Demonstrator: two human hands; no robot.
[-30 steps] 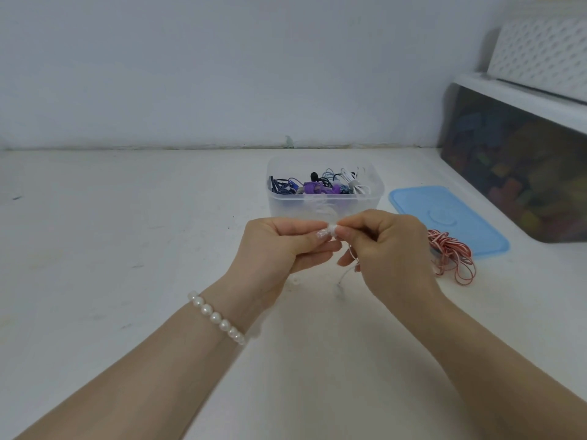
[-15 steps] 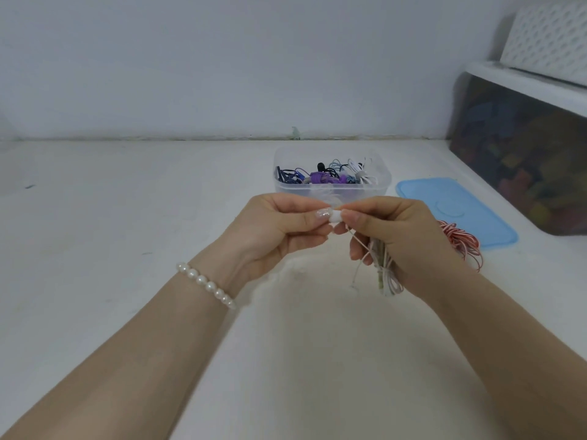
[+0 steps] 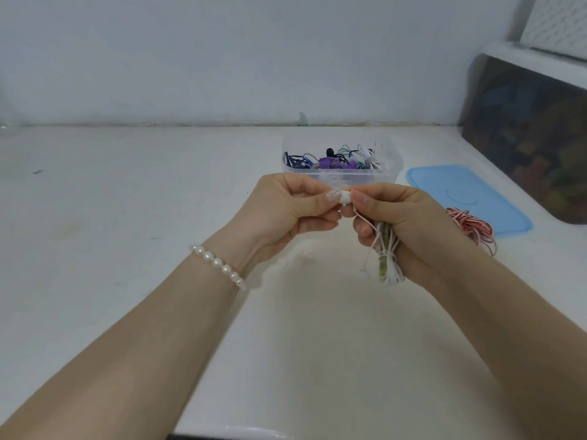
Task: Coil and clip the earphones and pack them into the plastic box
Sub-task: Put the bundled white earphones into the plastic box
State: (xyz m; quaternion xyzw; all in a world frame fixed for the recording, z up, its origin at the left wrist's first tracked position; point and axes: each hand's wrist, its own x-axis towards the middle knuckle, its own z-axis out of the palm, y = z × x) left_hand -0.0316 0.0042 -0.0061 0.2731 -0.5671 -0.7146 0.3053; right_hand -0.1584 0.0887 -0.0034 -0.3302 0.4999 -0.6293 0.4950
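Observation:
My left hand [image 3: 286, 214] and my right hand [image 3: 403, 227] meet in mid-air above the white table, both pinching a small white earbud piece [image 3: 345, 197] between thumbs and forefingers. A bundle of coiled white earphones [image 3: 389, 258] with a greenish clip hangs from my right palm; one thin strand dangles loose. Just behind the hands stands the clear plastic box [image 3: 394, 168], holding several coiled earphones in blue, purple, black and white.
The blue lid [image 3: 460, 192] lies flat to the right of the box. A coil of red-and-white earphones [image 3: 473, 227] rests beside it, partly behind my right hand. A dark storage bin [image 3: 533, 138] under a white shelf stands at the far right.
The white coil has come into view below my right hand as it turned and lowered slightly. Both hands stay pinched together on the white piece; the view shifted a little.

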